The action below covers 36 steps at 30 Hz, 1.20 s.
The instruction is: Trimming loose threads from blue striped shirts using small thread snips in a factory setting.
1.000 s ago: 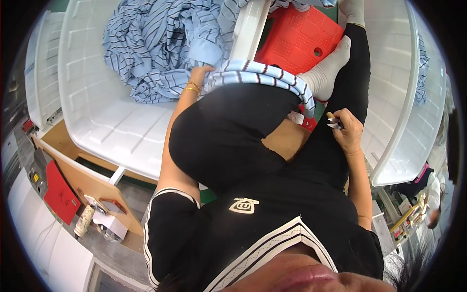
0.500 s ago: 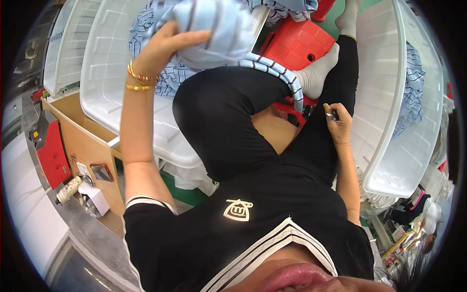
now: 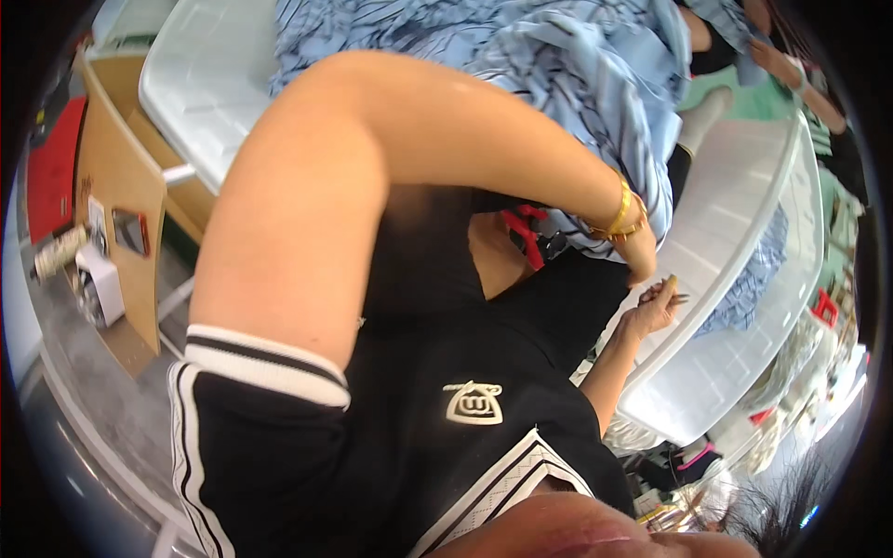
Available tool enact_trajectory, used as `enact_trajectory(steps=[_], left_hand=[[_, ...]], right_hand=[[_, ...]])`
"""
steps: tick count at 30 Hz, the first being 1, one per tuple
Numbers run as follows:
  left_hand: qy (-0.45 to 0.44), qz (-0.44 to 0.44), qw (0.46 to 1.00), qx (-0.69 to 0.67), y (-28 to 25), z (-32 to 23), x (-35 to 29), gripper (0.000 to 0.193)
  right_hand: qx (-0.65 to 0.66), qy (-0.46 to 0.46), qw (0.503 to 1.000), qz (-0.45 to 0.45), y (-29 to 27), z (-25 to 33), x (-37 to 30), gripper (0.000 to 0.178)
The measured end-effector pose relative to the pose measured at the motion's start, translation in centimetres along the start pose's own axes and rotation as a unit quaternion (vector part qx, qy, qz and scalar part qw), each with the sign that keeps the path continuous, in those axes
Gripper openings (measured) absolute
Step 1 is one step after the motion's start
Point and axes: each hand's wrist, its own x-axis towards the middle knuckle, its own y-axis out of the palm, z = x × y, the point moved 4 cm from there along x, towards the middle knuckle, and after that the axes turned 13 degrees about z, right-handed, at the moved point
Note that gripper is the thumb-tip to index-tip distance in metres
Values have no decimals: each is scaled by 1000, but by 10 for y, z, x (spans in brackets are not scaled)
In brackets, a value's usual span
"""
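A large heap of light-blue cloth with dark stripes [image 3: 577, 84] spreads over my raised leg and hangs down on the right. Across my lap reaches my left hand [image 3: 638, 253], gold bracelets at its wrist. It is closed at the lower edge of this cloth, its fingertips mostly hidden. Just below it, beside the right-hand tub, is my right hand [image 3: 654, 309]. Its fingers are closed round a small metal tool [image 3: 683, 298] with pointed tips; the exact kind does not show. The two hands are close together, with a narrow gap between them.
A white plastic tub [image 3: 200, 93] stands at left and another [image 3: 735, 205] at right; striped cloth [image 3: 749, 284] shows beyond the right one. At far left is a wooden box [image 3: 126, 214] with a phone [image 3: 131, 231]. Another person's hand [image 3: 777, 65] is at upper right.
My left hand has swung from upper left across to the right, bringing the cloth over my leg and the red stool. My right hand has moved slightly lower, still with the metal tool.
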Motion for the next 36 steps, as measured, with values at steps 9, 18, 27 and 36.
enact_trajectory(steps=[9, 18, 27, 36], left_hand=[[180, -54, 961, -202, -62, 91, -142, 58], [-97, -531, 607, -584, 60, 477, -216, 42], [-341, -523, 724, -294, 80, 495, -87, 129], [-345, -459, 757, -312, 123, 539, -62, 137]], right_hand=[[-48, 9, 998, 51, 20, -5, 11, 20], [-77, 54, 995, 39, 25, -27, 30, 21], [-187, 77, 979, -18, 20, -15, 17, 19], [-159, 53, 986, 12, 15, -23, 26, 20]])
